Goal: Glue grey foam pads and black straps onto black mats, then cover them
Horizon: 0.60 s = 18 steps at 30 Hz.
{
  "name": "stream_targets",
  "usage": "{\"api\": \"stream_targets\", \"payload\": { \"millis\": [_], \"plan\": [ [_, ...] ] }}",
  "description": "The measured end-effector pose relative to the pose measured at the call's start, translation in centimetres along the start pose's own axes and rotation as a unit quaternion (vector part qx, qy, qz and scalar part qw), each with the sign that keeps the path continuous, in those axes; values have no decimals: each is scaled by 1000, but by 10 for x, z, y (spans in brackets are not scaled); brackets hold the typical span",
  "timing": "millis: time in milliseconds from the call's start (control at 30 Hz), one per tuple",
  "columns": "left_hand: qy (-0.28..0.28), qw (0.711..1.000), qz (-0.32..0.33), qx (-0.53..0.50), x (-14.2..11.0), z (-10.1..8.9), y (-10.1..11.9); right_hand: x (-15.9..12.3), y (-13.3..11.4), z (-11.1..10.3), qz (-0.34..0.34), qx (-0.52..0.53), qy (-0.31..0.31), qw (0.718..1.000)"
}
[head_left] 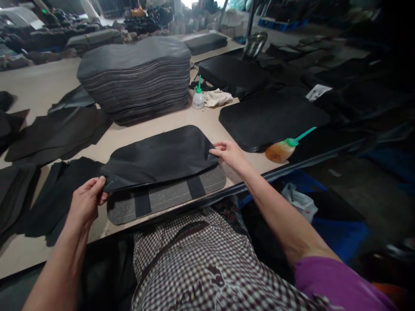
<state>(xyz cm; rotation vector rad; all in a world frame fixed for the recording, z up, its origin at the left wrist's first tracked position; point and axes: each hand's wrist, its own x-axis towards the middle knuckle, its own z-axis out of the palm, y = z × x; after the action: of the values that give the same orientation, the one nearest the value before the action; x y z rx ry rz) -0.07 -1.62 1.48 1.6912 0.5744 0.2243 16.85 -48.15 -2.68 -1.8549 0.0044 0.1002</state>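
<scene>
A black sheet of leather-like material (158, 155) lies over a grey speckled board (168, 195) with rounded corners. Two dark strips cross the exposed front part of the board. My left hand (89, 196) pinches the sheet's near left corner between thumb and fingers. At the right end, my right hand (227, 153) pinches the sheet's other near corner. Between my hands the near edge of the sheet stands slightly off the board, which rests at the table's front edge.
Behind stands a tall stack of grey boards (136, 82). A white bottle with a green nozzle (198, 99) and a cloth (218, 98) are beside it. To the right are black panels (272, 116) and an amber bottle (279, 152); black pieces (65, 194) lie left.
</scene>
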Motion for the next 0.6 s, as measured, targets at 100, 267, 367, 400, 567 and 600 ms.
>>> {"api": "stream_targets", "payload": {
  "millis": [100,267,367,400,567,600],
  "plan": [
    [14,1000,13,12,2,-1,-2,1,-1,0,-16,-21,12,1000],
    [16,998,13,66,4,3,2,2,-7,3,-41,-60,34,997],
    [45,988,21,144,6,7,9,6,-15,5,-59,-82,45,994],
    [56,982,27,177,8,7,11,8,-19,6,-65,-87,48,993],
    [83,936,90,330,32,2,19,24,-37,10,-97,-72,71,990],
    [89,924,105,357,39,1,21,28,-40,12,-103,-61,76,990]
  ]
}}
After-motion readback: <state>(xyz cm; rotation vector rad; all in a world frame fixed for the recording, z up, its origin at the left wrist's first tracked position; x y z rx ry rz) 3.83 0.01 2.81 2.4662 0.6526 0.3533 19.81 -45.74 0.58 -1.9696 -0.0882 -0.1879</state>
